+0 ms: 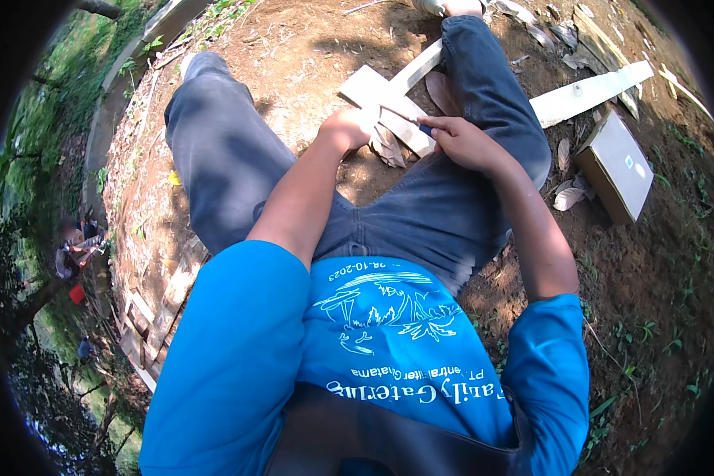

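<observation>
Between my spread legs lies a short pale wooden board (368, 84), slanting over other wood on the dirt. My left hand (347, 132) is closed on its near left side, with the fingers mostly hidden from view. My right hand (462, 143) is closed round a small tool with a dark blue handle (427, 129), the index finger stretched along it toward the board. What kind of tool it is cannot be made out. A second pale piece of wood (407, 133) sits just below the board, and a narrow wooden strip (417, 68) runs up beside my right shin.
To the right, a long pale plank (583, 94) lies beyond my right knee, near a cardboard box (620, 166). Dry leaves (570, 195) and wood scraps litter the soil. More wood pieces (141, 321) are at the left, and a person (75, 250) is farther off among greenery.
</observation>
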`<state>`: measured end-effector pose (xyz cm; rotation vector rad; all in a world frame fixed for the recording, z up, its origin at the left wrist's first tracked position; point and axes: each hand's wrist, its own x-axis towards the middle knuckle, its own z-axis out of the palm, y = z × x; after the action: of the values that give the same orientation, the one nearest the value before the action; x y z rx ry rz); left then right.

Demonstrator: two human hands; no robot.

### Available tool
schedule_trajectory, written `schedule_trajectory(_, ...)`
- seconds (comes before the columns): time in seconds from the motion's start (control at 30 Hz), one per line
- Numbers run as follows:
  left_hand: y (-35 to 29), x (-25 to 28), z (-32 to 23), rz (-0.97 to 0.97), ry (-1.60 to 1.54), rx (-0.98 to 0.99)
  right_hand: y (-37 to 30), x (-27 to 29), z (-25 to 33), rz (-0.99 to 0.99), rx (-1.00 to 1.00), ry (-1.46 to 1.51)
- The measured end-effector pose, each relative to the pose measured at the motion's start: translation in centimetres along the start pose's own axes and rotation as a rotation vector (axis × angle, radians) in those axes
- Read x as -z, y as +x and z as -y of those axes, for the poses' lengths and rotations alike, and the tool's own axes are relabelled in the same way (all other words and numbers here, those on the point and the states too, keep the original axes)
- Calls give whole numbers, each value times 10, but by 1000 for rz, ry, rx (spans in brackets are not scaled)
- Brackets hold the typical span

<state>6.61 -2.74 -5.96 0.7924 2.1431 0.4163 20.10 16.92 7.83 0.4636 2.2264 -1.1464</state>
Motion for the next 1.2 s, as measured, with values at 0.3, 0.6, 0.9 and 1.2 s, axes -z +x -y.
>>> schedule_trajectory(0.3,7,-32,3,-203,269,-62,-12,26,41,33,-85,-210)
schedule_trajectory(0.6,-2,-4,-11,-85,270,42,-15,25,32,-543,214,346)
schedule_trajectory(0.9,3,-1,-2,4,294,-81,-2,-15,42,-861,349,816)
schedule_trajectory(1.2,13,15,-1,73,266,-62,4,-33,37,-921,280,729)
